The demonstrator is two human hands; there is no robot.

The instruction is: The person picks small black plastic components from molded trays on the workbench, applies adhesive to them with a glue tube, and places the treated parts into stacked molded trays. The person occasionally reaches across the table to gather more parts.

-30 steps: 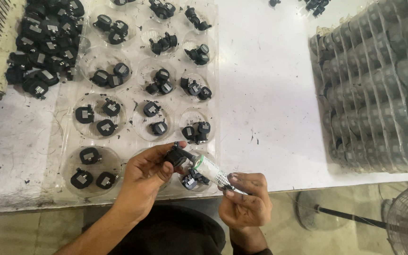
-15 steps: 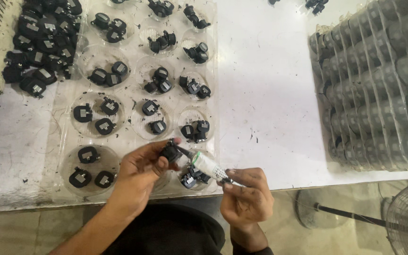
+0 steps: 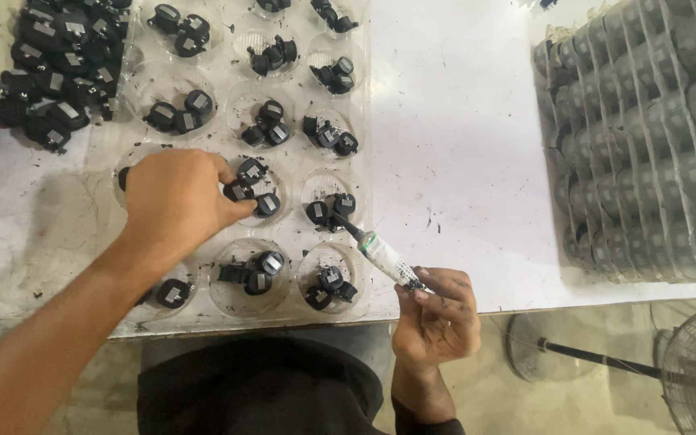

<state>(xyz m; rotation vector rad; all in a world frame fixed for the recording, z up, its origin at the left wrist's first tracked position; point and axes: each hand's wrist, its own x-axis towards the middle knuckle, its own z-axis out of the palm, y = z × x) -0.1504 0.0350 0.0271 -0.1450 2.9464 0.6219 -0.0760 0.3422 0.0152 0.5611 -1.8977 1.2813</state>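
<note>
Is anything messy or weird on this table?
A little messy. The white table has dark specks and smudges. A loose heap of black parts lies beside the clear tray, not in its round cups. The right hand, holding a small tube, has dark-stained fingers. Nothing looks spilled or broken.

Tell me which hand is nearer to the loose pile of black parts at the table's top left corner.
Left. The left hand rests on the clear tray, just below and right of the pile of black parts. The right hand, holding a small tube, sits at the table's near edge, much farther away.
</note>
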